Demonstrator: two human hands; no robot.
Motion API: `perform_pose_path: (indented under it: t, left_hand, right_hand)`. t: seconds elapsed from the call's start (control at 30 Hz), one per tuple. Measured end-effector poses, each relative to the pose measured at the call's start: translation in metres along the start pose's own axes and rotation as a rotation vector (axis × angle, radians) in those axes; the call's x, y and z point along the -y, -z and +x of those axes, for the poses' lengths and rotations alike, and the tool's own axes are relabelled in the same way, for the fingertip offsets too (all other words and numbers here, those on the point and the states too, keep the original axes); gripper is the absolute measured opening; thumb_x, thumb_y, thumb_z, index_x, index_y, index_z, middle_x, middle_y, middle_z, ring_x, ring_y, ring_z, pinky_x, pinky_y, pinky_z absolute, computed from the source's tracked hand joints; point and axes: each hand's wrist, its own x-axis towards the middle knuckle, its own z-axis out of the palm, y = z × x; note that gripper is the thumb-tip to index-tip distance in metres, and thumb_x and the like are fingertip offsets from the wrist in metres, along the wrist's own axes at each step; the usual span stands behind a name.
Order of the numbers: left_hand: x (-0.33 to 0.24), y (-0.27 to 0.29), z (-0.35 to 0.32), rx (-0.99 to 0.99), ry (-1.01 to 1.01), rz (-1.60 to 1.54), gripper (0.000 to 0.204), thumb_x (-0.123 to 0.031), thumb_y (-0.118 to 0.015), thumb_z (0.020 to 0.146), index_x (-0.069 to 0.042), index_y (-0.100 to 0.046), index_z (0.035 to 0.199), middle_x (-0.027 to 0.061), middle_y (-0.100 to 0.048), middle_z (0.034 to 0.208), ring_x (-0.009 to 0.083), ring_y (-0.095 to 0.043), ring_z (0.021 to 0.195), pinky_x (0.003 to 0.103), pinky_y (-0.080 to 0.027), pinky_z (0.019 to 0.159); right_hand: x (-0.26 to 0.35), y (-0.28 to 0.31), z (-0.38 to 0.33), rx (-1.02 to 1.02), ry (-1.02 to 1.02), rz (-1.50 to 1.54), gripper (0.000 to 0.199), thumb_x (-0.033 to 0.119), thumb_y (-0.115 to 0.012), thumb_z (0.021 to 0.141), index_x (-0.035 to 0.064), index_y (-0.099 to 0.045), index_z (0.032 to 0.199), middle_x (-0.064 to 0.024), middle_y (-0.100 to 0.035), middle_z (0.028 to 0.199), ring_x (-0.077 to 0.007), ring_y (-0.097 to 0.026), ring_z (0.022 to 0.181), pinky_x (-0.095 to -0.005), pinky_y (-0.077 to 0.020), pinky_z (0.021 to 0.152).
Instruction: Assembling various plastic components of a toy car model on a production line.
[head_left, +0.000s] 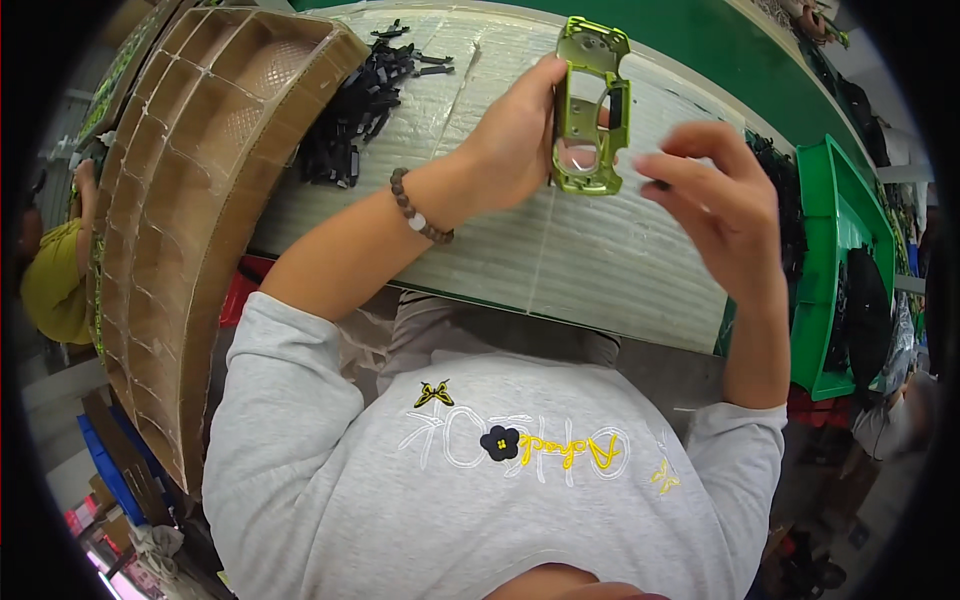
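Note:
My left hand [515, 135] is closed around the left edge of a lime-green toy car body shell [583, 122], held up over the table. The hollow inside of the shell faces me, with window openings through it and a black piece along its right side. To the right of the shell, and apart from it, is my right hand [725, 190]. Its thumb and fingers are pinched on a small black part [660, 185], mostly hidden and slightly blurred. A pile of slim black plastic parts [355, 110] lies on the table left of my left hand.
A cardboard tray with compartments [180, 190] stands at the left. Foam sheeting [490, 260] covers the table. More black parts [790, 200] lie at its right edge, beside a green plastic crate [808, 330]. Another person in a yellow top [58, 285] is at far left.

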Motion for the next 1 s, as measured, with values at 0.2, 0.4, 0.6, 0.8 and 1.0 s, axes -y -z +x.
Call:
perform_pose_path:
  t: [0.2,0.4,0.6,0.8,1.0]
  left_hand:
    - [0.002,0.004,-0.01,0.153,-0.203,0.004,0.038,-0.029,-0.027,0.099,-0.015,-0.027,0.134,0.0044,-0.051,0.109,0.0127,-0.052,0.096,0.03,-0.045,0.082]
    - [0.005,0.001,-0.01,0.159,-0.331,0.078,0.043,-0.027,-0.026,0.098,-0.013,-0.021,0.138,0.0053,-0.045,0.113,0.0113,-0.047,0.099,0.029,-0.043,0.084]
    - [0.016,0.002,-0.011,0.173,-0.438,0.179,0.043,-0.026,-0.024,0.097,-0.011,-0.022,0.138,0.0059,-0.041,0.117,0.0113,-0.042,0.105,0.03,-0.042,0.086]
    - [0.019,-0.009,-0.017,0.139,-0.316,0.022,0.042,-0.031,-0.026,0.096,-0.011,-0.025,0.133,0.0056,-0.04,0.118,0.0125,-0.043,0.104,0.032,-0.042,0.086]
    - [0.01,-0.002,-0.016,0.081,-0.36,0.197,0.033,-0.02,-0.044,0.091,-0.003,-0.039,0.119,0.0051,-0.049,0.107,0.0084,-0.046,0.095,0.026,-0.044,0.074]
  right_hand:
    - [0.005,-0.024,0.028,0.016,0.039,0.015,0.03,-0.005,-0.063,0.071,0.0046,-0.064,0.099,-0.0134,-0.063,0.083,-0.0295,-0.06,0.078,-0.0349,-0.0487,0.067]
    - [-0.012,-0.045,0.036,-0.282,0.242,-0.404,0.022,0.002,-0.066,0.065,0.0078,-0.065,0.086,-0.0039,-0.066,0.079,-0.0214,-0.062,0.077,-0.0321,-0.0437,0.066]
    - [-0.011,-0.063,0.032,-0.491,0.242,-0.703,0.021,0.018,-0.065,0.063,0.0147,-0.068,0.083,0.0061,-0.067,0.085,-0.0125,-0.054,0.081,-0.0281,-0.0279,0.075]
    - [-0.021,-0.06,0.032,-0.522,0.266,-0.718,0.023,0.022,-0.064,0.062,0.0148,-0.068,0.083,0.0056,-0.068,0.087,-0.0117,-0.053,0.08,-0.0281,-0.0254,0.075]
    - [-0.016,-0.062,0.031,-0.506,0.22,-0.684,0.015,0.018,-0.07,0.066,0.0137,-0.066,0.08,0.0063,-0.067,0.082,-0.011,-0.055,0.08,-0.0289,-0.0261,0.076]
